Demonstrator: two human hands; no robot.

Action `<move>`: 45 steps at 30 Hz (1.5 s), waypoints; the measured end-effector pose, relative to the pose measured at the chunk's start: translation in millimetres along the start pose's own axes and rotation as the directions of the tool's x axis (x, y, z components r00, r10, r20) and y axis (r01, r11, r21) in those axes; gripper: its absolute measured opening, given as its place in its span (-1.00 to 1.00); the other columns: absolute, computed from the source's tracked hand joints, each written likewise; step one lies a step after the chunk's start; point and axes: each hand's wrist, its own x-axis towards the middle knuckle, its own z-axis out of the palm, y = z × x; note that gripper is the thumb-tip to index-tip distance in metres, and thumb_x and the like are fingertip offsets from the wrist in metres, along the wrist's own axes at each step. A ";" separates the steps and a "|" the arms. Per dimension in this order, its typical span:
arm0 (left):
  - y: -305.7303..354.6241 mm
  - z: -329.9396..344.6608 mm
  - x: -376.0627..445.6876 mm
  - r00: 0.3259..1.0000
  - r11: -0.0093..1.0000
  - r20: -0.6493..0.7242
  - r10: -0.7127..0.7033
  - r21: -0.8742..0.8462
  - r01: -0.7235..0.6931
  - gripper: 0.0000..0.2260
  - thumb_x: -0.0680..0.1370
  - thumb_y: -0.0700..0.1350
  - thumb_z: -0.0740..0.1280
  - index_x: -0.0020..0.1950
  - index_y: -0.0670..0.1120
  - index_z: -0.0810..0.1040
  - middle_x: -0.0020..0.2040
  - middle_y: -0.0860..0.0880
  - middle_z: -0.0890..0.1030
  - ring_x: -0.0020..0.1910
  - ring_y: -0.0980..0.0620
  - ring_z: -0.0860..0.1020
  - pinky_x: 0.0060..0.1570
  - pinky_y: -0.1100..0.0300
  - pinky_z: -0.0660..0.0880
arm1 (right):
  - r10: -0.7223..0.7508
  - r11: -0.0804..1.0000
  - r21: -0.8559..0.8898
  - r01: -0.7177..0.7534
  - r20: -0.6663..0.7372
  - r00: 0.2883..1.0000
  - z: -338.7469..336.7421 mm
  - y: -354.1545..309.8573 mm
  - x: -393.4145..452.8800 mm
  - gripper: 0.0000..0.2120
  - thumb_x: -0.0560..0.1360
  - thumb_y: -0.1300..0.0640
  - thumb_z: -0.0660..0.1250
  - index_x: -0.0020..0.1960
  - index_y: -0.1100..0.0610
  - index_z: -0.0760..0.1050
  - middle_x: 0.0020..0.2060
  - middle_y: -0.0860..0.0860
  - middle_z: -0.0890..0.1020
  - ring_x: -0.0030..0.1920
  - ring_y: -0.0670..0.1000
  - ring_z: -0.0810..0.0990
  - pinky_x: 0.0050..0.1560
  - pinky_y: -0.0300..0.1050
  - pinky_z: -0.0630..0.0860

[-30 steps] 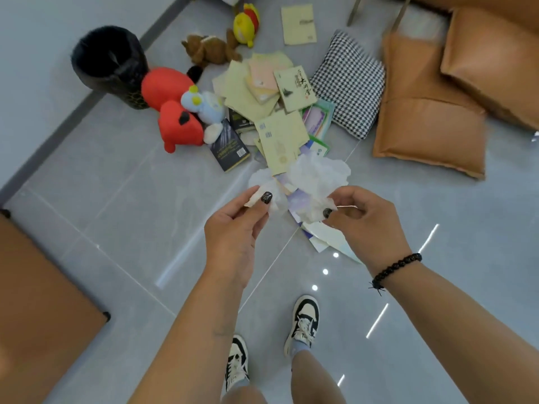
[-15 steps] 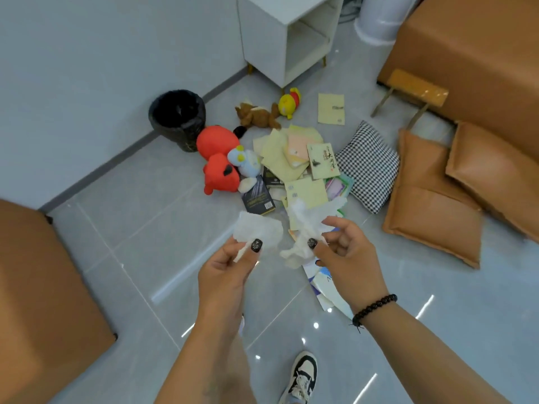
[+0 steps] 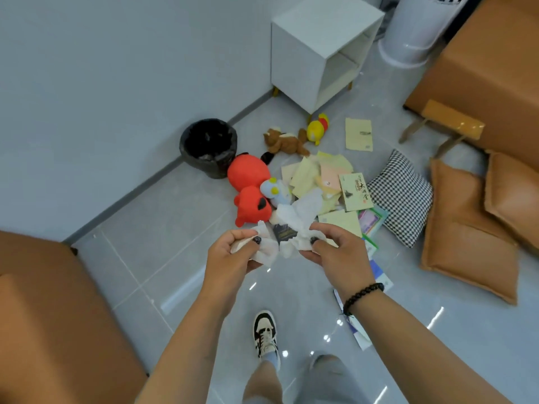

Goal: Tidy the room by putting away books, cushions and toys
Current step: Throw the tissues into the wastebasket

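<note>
dark brush-style chinese characters mark a pale booklet (image 3: 355,191), too small to read; no other text is legible.

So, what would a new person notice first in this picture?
Probably the left hand and right hand at the centre, both pinching crumpled white tissue paper. Just beyond lies a big red plush toy beside a black-lined round waste bin by the wall.

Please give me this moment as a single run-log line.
left hand: pinches white tissue | right hand: pinches same tissue | black bin: ahead-left by wall | books, toys, cushions: on floor
</note>
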 end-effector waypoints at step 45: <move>69.9 -102.5 766.4 0.911 0.870 -0.290 -0.292 0.316 0.379 -0.92 0.54 -0.13 0.36 0.02 -0.07 0.56 -0.11 0.00 0.59 -0.07 -0.03 0.59 0.14 -0.04 0.56 | 0.330 0.880 -0.317 -0.354 -0.126 0.935 397.6 15.6 642.5 -0.76 0.51 0.33 0.23 0.03 0.12 0.62 -0.10 -0.03 0.63 -0.24 -0.13 0.65 -0.02 -0.07 0.64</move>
